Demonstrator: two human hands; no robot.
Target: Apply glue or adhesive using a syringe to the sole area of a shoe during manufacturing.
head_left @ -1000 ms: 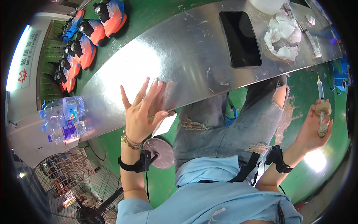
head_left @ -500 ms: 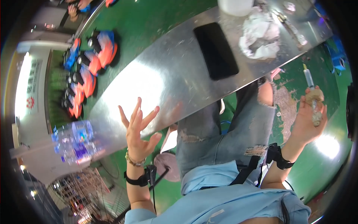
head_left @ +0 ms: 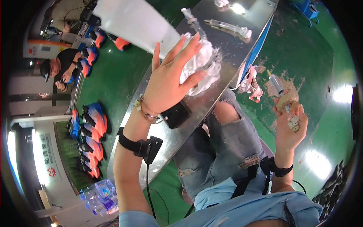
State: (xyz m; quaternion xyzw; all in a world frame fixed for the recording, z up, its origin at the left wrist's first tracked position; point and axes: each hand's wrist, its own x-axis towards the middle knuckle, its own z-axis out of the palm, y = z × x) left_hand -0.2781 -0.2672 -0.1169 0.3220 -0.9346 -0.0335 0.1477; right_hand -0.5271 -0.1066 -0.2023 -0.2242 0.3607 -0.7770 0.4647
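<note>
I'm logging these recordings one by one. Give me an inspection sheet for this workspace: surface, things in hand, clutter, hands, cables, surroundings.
Surface: metal table, shiny, with whitish residue.
Things in hand: syringe with a tan lump about its middle, tip pointing away from the person.
Clutter: crumpled white paper, black phone partly hidden by the left wrist, two more syringes, white container.
Hands: left hand spread over the table by the paper, contact unclear; right hand gripping the syringe past the table's edge.
Cables: black cable hanging from the left forearm strap.
Surroundings: green floor, clear plastic bottles, orange-and-blue items, a co-worker.
</note>
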